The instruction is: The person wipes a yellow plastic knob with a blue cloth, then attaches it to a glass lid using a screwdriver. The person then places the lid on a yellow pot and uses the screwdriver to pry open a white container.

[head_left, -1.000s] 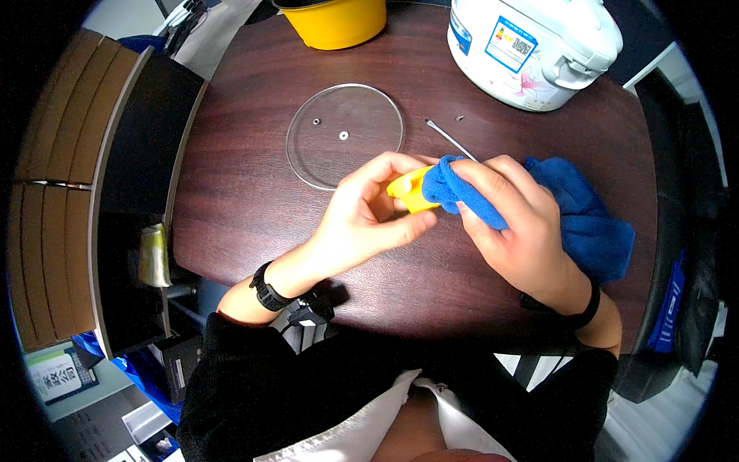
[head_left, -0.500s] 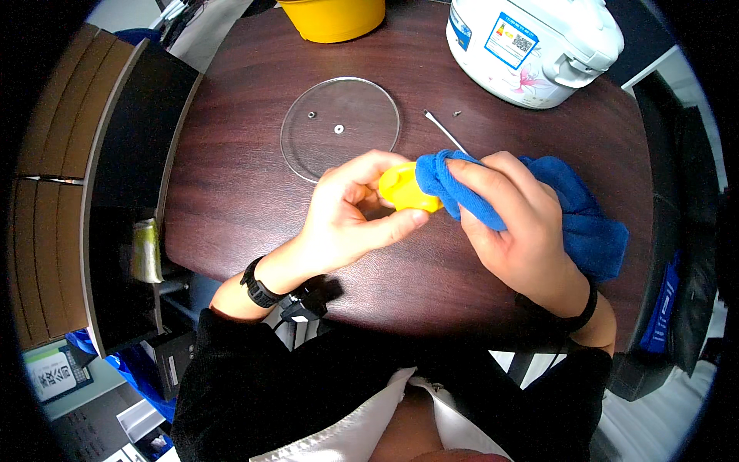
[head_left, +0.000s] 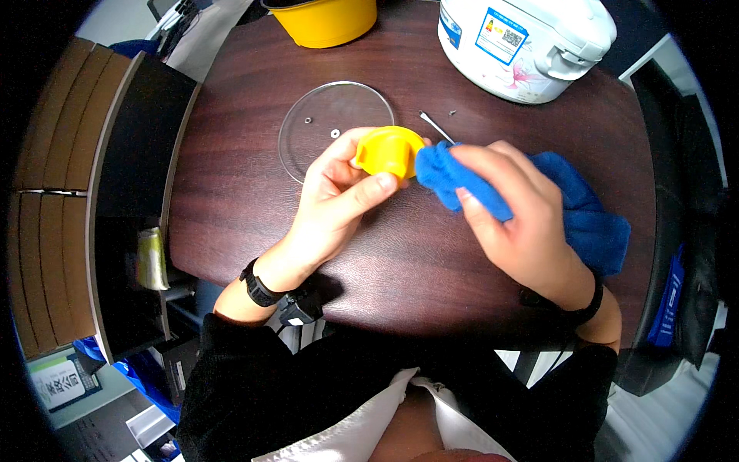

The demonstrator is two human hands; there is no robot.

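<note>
A yellow plastic lid knob (head_left: 390, 152), round with a raised stem-like middle, is pinched between the thumb and fingers of my left hand (head_left: 331, 189). My right hand (head_left: 517, 212) grips a blue cloth (head_left: 450, 175), whose bunched end lies right beside the knob's right edge. The rest of the cloth hangs past my right wrist onto the table. Beyond my left hand lies a round glass lid (head_left: 296, 158), with a small washer (head_left: 335, 134) and a small nut (head_left: 309, 120) on it. A screwdriver (head_left: 436, 126) lies past the cloth, its handle end hidden.
A yellow pot (head_left: 327, 27) and a white rice cooker (head_left: 531, 77) stand at the far side of the dark wooden table (head_left: 231, 208). A tiny screw (head_left: 453, 113) lies near the screwdriver. Left of the table is a shelf (head_left: 142, 146) beside stacked cardboard boxes (head_left: 50, 262).
My left hand has lifted away and turned the knob, so its broad round side now shows. The cloth in my right hand has come off the knob's end to its side.
</note>
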